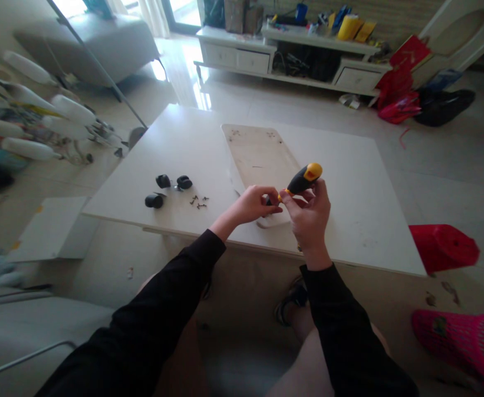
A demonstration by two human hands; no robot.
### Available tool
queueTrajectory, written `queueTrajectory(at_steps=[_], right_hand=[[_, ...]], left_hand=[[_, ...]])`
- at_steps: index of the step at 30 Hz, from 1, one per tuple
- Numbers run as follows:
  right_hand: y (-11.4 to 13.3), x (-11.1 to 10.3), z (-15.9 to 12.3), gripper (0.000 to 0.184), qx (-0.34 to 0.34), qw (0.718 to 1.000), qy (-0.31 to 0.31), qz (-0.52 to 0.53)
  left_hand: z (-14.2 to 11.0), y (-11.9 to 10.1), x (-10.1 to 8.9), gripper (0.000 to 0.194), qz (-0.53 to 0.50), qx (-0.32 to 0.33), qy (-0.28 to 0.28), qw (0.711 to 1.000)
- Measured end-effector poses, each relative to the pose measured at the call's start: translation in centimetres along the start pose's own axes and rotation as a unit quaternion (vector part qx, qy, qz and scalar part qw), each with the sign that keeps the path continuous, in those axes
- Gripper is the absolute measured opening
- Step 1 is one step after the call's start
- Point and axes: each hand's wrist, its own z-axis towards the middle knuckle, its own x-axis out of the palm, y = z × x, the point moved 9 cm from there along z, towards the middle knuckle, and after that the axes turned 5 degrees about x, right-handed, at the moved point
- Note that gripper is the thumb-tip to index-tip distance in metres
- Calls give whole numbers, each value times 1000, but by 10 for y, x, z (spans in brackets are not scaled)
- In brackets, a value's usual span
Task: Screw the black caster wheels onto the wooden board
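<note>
My right hand [309,216] grips a screwdriver [302,178] with a black and orange handle, its tip pointing down to the left. My left hand [255,204] pinches something small and dark at the screwdriver's tip; what it is cannot be made out. Both hands hover over the near end of a pale wooden board [261,157] lying on the white table [358,187]. Left of the hands lie three black caster wheels [163,181] and a few small dark screws [199,202].
A red bag [442,246] sits on the floor right of the table, a pink mesh item [465,339] nearer me. A white TV cabinet [291,55] stands at the back. A drying rack [39,121] with white tubes is at the left. My knees are under the table edge.
</note>
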Motion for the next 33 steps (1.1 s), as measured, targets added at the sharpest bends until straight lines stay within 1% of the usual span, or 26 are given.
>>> queueTrajectory(at_steps=[2, 3, 4, 5, 8, 10, 12, 13, 16, 18, 19, 21, 23, 25, 28, 30, 33], right_hand=[[-1, -2, 0, 40, 3, 1000, -7, 1], [-1, -3, 1, 40, 3, 1000, -10, 3], [-1, -4, 1, 42, 1, 1000, -13, 4], [0, -4, 1, 45, 0, 1000, -16, 5], [0, -3, 2, 51, 0, 1000, -16, 1], [-1, 0, 1, 47, 5, 1000, -6, 1], [0, 4, 0, 42, 7, 1000, 7, 3], [0, 4, 0, 42, 7, 1000, 9, 5], [1, 1, -1, 42, 4, 1000, -6, 7], [1, -2, -1, 45, 2, 1000, -16, 1], [0, -2, 0, 48, 1, 1000, -19, -3], [-2, -1, 0, 52, 4, 1000, -18, -9], [-4, 1, -1, 49, 7, 1000, -9, 0], [-5, 3, -1, 45, 5, 1000, 0, 7], [-4, 3, -2, 44, -8, 1000, -3, -13], [-3, 2, -3, 47, -16, 1000, -7, -21], [-5, 1, -3, 52, -10, 1000, -8, -2]], left_hand=[[-1, 0, 6, 16, -22, -9, 46, 999], [-2, 1, 7, 15, -27, -12, 59, 998], [-2, 2, 7, 14, -26, -14, 60, 998], [-1, 3, 5, 14, -17, -15, 52, 998], [0, 5, -3, 14, 27, -11, -4, 1000], [1, 5, -5, 20, 42, -8, -32, 999], [0, 3, -7, 25, 40, -3, -41, 998], [0, 2, -6, 25, 34, -3, -33, 999], [-1, 1, 1, 16, -5, -14, 36, 999], [-2, 1, 3, 15, -21, -22, 64, 998], [-3, 3, 3, 15, -20, -25, 63, 997], [-2, 5, 0, 11, -7, -28, 43, 999], [-1, 7, -1, 8, 7, -26, 25, 999], [0, 7, -1, 13, 14, -20, 9, 1000], [1, 3, -3, 19, 16, -13, -6, 1000], [0, 1, -4, 17, 14, -12, -1, 1000], [-2, 2, -1, 8, -8, -18, 42, 999]])
